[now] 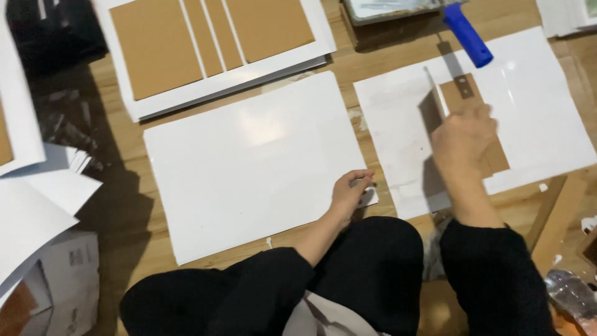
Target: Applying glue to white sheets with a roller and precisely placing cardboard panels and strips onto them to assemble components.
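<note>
Black-sleeved arms are seen lowest in the view, both reaching forward over the wooden bench [130, 205]. Left hand [349, 193]: fingers curled and pressed on the near right corner of a large white sheet [255, 165], which is laid flat just beyond and left of that hand. Right hand [463, 140]: closed on a thin white strip [433, 93], held on edge against a brown card piece [476, 124]; the card is partly hidden under the hand. Beneath the card, a second white sheet [535, 118], smudged, is spread under and around the right hand. Beyond the right hand, a blue roller handle [467, 34] is seen, projecting from a tray [385, 9]. Beyond the left hand, brown card panels [211, 37] are laid on white backing. Far left of both hands, loose white paper [37, 205] and a box [62, 280] are stacked.
</note>
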